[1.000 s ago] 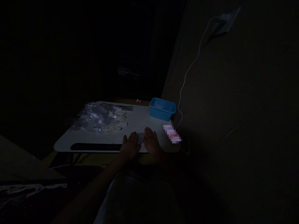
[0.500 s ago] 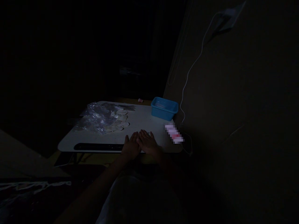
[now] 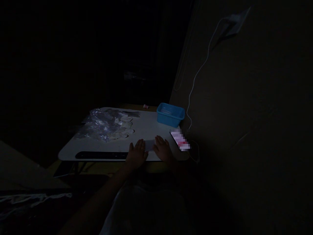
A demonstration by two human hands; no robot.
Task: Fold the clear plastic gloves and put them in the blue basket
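Near the front edge of the white table (image 3: pixel 144 124), a small pale, see-through flat piece (image 3: pixel 149 145), like a plastic packet, lies between my hands. My left hand (image 3: pixel 136 153) rests flat on its left end, fingers stretched forward. On its right end my right hand (image 3: pixel 162 148) lies flat too, with the fingers extended. The dim light hides what the piece holds, if anything. To the left of my hands is a heap of crinkled clear plastic (image 3: pixel 101 124), with several pale round flat things (image 3: pixel 124 125) at its right side.
A blue plastic basin (image 3: pixel 170 116) stands at the table's back right corner. In front of it lies a lit phone (image 3: pixel 180 140). A white cable (image 3: pixel 195 76) hangs along the wall from a socket. A small pinkish spool-like object (image 3: pixel 146 106) sits behind the table.
My right hand has slid right, away from my left hand, uncovering the pale flat piece between them. My left hand stays in nearly the same place. The whole view has shifted slightly.
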